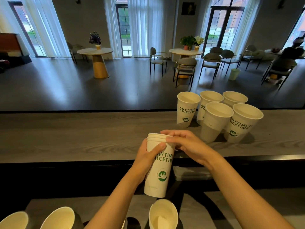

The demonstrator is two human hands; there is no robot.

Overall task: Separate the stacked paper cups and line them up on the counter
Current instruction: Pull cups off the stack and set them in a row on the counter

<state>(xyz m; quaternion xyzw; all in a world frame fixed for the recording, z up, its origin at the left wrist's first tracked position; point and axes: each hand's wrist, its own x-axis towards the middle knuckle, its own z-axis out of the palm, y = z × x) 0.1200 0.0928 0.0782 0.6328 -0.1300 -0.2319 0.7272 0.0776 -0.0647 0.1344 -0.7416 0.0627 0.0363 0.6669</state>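
My left hand (pixel 148 156) grips a stack of white paper cups (pixel 158 169) with green lettering, held upright in the air just in front of the grey counter (pixel 74 134); three rims show at its top. My right hand (pixel 183 142) pinches the top rim of the stack with thumb and fingers. Several separate cups stand on the counter at the right: one at the left of the group (pixel 186 109), two in the back row (pixel 209 98) (pixel 234 98), and two nearer me (pixel 214 121) (pixel 242 123).
More open cups stand on a lower surface at the bottom: two at the left (pixel 13 220) (pixel 58 218) and one in the middle (pixel 163 214). Beyond the counter lies a room with round tables, chairs and a seated person at far right.
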